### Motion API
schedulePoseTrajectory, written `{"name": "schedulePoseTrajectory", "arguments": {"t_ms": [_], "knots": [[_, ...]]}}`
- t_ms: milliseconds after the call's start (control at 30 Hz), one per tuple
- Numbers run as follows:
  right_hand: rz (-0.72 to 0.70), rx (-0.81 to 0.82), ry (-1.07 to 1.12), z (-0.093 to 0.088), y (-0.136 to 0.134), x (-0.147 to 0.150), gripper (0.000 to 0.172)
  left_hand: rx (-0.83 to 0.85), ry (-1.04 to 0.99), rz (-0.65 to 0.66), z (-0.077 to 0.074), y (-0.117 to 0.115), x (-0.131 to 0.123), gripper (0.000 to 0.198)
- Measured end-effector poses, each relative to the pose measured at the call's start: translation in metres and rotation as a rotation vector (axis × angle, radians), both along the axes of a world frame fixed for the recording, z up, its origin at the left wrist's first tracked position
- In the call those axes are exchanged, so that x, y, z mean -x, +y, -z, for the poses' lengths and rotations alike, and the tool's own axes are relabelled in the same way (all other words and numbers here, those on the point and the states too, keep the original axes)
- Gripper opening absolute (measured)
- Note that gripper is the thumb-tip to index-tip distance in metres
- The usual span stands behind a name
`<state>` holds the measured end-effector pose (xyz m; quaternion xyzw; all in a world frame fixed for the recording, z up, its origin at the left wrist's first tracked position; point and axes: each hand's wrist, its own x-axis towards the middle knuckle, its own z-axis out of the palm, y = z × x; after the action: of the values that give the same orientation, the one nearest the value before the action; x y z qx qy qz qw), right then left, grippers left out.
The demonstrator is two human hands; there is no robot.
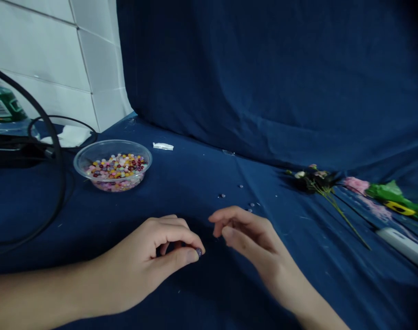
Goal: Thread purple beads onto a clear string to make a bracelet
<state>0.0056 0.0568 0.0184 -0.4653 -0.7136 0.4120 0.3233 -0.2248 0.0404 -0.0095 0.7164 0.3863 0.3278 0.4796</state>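
Left hand: pinching a dark bead with your thumb and finger.
Right hand: open, fingers a bit spread, holding nothing.
Clear bowl: lots of beads left.
Blue cloth: a few loose beads.

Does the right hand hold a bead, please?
No, the right hand is open and shows nothing held; the dark bead is pinched in the left hand.
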Motion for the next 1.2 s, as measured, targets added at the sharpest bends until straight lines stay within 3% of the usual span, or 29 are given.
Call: {"name": "schedulePoseTrajectory", "arguments": {"t_ms": [133,200,300,600,833,1033,1200], "knots": [[-0.131,-0.323,-0.087,0.003,-0.005,0.003,0.024,-0.013,-0.001,0.003,0.004,0.001,0.000,0.020],[-0.173,-0.377,-0.116,0.003,-0.005,0.004,0.022,-0.008,0.005,-0.009,0.005,0.002,-0.001,0.020],[-0.164,-0.371,-0.121,0.003,-0.005,0.006,0.015,-0.015,-0.012,-0.012,0.007,0.003,-0.001,0.019],[-0.145,-0.324,-0.119,0.001,-0.008,0.010,0.022,0.001,0.007,-0.030,0.005,0.002,-0.001,0.022],[-0.043,-0.303,-0.016,0.004,-0.005,0.007,0.014,0.039,0.019,-0.044,0.000,0.001,-0.001,0.021],[-0.100,-0.184,-0.069,0.006,-0.007,0.006,0.026,0.037,0.031,-0.037,-0.001,0.000,0.000,0.021],[-0.077,-0.141,-0.044,0.005,-0.006,0.012,0.010,0.030,0.016,-0.034,0.000,0.001,0.000,0.021]]}}
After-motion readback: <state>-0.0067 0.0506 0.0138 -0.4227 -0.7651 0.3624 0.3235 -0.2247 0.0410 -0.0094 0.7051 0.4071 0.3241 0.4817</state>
